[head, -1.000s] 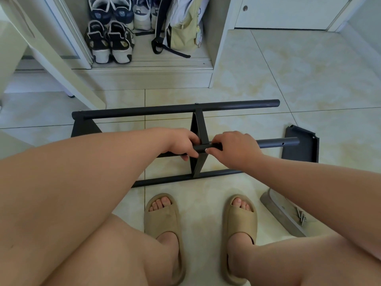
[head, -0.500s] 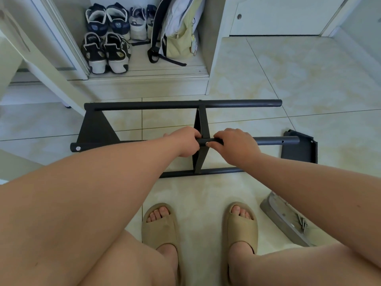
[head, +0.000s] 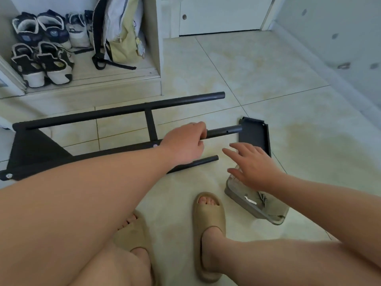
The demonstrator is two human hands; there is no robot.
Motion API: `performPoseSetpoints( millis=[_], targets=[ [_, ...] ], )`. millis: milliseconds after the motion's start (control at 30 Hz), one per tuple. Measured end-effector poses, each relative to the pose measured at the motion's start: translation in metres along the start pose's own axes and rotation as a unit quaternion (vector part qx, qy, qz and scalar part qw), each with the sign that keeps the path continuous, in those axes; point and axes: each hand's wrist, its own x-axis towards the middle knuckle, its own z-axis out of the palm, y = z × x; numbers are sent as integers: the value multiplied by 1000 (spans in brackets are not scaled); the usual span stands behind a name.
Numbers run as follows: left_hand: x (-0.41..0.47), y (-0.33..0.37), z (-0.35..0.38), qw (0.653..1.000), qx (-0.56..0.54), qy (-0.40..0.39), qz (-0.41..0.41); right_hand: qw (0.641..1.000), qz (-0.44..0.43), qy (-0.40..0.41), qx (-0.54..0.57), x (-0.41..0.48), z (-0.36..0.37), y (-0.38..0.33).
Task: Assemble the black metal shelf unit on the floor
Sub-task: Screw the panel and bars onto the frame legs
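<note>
1. Shelf frame (head: 123, 109) lies flat on the tiled floor (head: 268, 79), in front of the person's feet. Its long axis runs left to right, and the far side is angled up to the right.
2. The frame has three parallel black tubes joined by one upright crossbar (head: 150, 124). A triangular black plate (head: 31, 149) closes the left end, and the right tube ends are free.
3. Left hand (head: 183, 145) is clamped on the middle tube (head: 224, 132), just right of the crossbar, with the fingers curled over the top. The tube's open end sticks out past the hand and shows a small hole.
4. The middle tube's tip sits right at the left edge of a loose black panel (head: 254, 134) that lies flat on the floor. Cannot tell if they touch.
5. Right hand (head: 253, 166) is empty, palm down, with the fingers straight and spread. It hangs over the far end of a clear plastic tray (head: 257, 209), and its fingertips overlap the near edge of the panel in this view.
6. The tray sits on the floor right of the right foot, with a few screws (head: 262, 200) inside.
7. The near tube end (head: 206, 161) lies between the two hands, and neither hand touches it.
8. Both feet are in tan slippers (head: 208, 223), just short of the frame.
9. Background: sneakers (head: 41, 65) and a backpack (head: 121, 38) sit in an open cabinet bay behind the frame.
</note>
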Motion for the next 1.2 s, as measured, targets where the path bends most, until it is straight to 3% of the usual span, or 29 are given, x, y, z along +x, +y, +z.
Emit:
performPoseSetpoints(
  millis=[167, 267, 433, 667, 933, 1200],
  targets=[
    [18, 41, 65, 968, 10, -249, -42, 996, 59, -62, 12, -25, 41, 49],
    [26, 47, 104, 949, -4, -311, -55, 989, 79, -118, 40, -29, 73, 71],
    [54, 39, 163, 939, -48, -316, -125, 974, 106, -173, 100, -15, 132, 97],
    [79, 25, 219, 919, -156, -328, -151, 965, 79, -201, 148, 10, 207, 97],
    [79, 16, 231, 884, -293, -314, -186, 960, 51, -123, 244, 36, 233, 74],
    [79, 17, 230, 879, -301, -316, -192, 958, 92, -117, 245, 53, 242, 67]
  ],
)
